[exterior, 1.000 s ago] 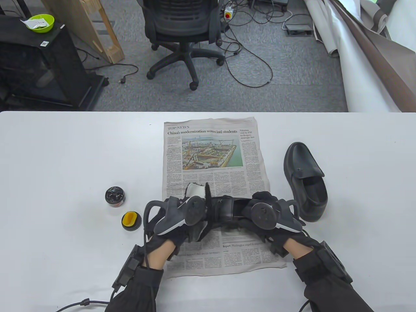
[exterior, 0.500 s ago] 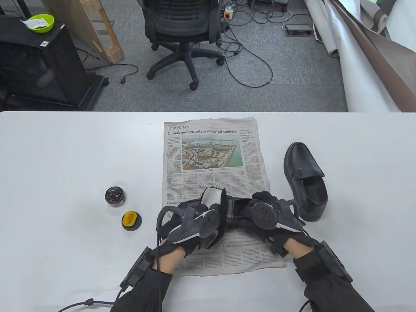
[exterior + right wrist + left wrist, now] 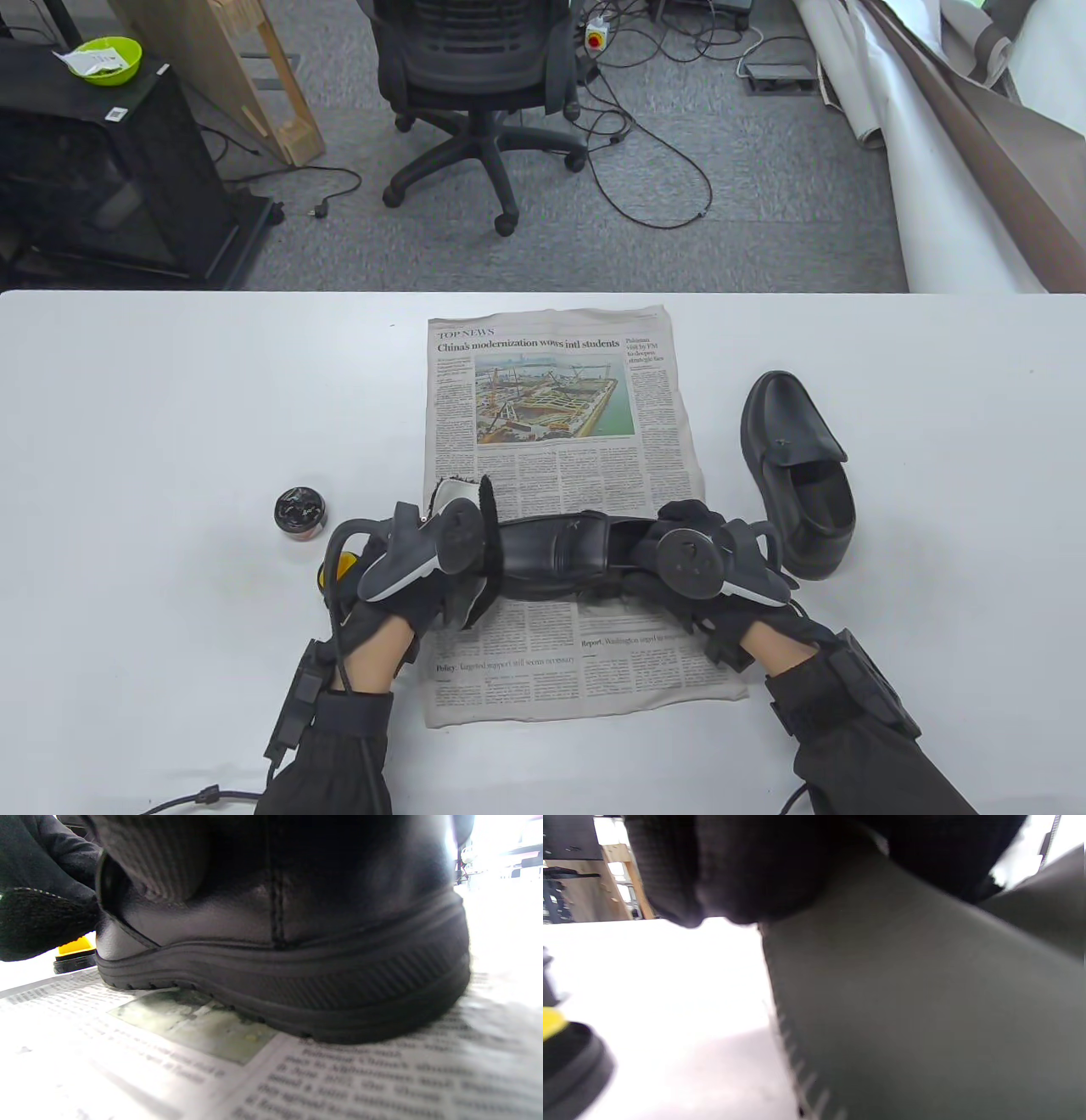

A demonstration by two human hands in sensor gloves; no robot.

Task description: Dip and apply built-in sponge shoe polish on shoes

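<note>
On the newspaper [image 3: 560, 399] headed "TOP NEWS", the right hand's [image 3: 691, 556] grip clamps the shoe [image 3: 556, 556]; left hand's [image 3: 424, 560] grip unclear.

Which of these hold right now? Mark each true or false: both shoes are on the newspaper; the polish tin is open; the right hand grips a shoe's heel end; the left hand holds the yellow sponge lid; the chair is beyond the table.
1. Both shoes are on the newspaper: false. One shoe stands on it; the other shoe lies on the table to its right.
2. The polish tin is open: true.
3. The right hand grips a shoe's heel end: true.
4. The left hand holds the yellow sponge lid: false. It holds a dark-edged cloth at the toe; the lid sits on the table.
5. The chair is beyond the table: true.
</note>
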